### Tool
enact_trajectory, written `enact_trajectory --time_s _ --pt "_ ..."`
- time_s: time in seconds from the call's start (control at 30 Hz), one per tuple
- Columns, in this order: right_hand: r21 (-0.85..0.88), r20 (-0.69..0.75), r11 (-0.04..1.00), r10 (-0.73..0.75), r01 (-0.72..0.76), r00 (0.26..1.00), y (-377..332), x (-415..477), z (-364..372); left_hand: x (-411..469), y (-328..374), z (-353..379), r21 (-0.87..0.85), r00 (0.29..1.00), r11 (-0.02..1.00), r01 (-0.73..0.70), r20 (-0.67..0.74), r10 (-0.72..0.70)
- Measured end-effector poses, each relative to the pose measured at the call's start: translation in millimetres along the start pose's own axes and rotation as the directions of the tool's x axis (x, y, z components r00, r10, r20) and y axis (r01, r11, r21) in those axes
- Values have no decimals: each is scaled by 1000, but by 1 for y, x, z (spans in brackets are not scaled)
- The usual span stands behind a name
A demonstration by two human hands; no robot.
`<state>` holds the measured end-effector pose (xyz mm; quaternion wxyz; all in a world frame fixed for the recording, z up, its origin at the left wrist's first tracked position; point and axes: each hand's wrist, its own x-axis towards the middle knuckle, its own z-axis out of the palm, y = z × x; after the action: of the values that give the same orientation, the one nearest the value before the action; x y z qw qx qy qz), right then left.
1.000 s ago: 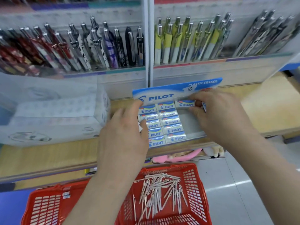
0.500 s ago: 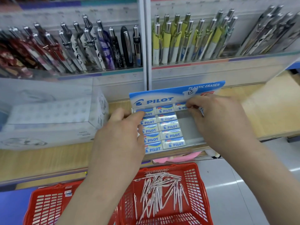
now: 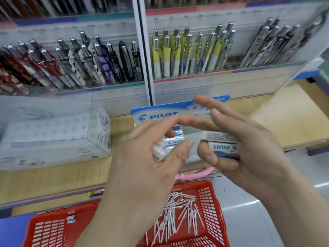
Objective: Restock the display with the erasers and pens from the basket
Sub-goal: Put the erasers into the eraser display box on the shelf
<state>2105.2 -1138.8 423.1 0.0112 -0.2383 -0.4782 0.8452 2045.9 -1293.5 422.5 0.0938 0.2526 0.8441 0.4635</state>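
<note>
Your right hand (image 3: pixel 249 145) grips two erasers (image 3: pixel 223 148), one reading PILOT upside down; your left hand (image 3: pixel 142 163) curls round a white eraser (image 3: pixel 158 152). Both hang over the wooden shelf's (image 3: pixel 277 118) front edge, above the red basket (image 3: pixel 211 200), before the PILOT display box (image 3: pixel 156 115); pens (image 3: pixel 178 213) lie in the basket.

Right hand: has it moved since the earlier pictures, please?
Yes. The right hand has drawn back from the back row of the blue-and-white Pilot eraser display box towards the person, holding white rectangular erasers.
</note>
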Motion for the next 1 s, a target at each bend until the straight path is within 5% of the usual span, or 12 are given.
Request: enact_trajectory --time_s 0.23,0.43,0.57,0.77,1.0 --pt "-90 156 995 -20 34 988 -1 -15 2 1 27 5 -437 965 885 159 257 -47" --pt "-314 99 933 -152 176 983 -1 -17 -11 1 18 9 -450 983 876 173 17 -185" --pt "-695 115 650 -324 309 939 -5 -16 -20 3 9 13 -417 974 885 208 11 -224" --pt "-985 132 50 -404 166 905 -8 1 -27 8 -9 18 -72 985 993 94 -137 -103" --pt "-971 142 -229 -348 63 927 1 28 -26 9 -45 3 389 971 908 154 -232 -65"
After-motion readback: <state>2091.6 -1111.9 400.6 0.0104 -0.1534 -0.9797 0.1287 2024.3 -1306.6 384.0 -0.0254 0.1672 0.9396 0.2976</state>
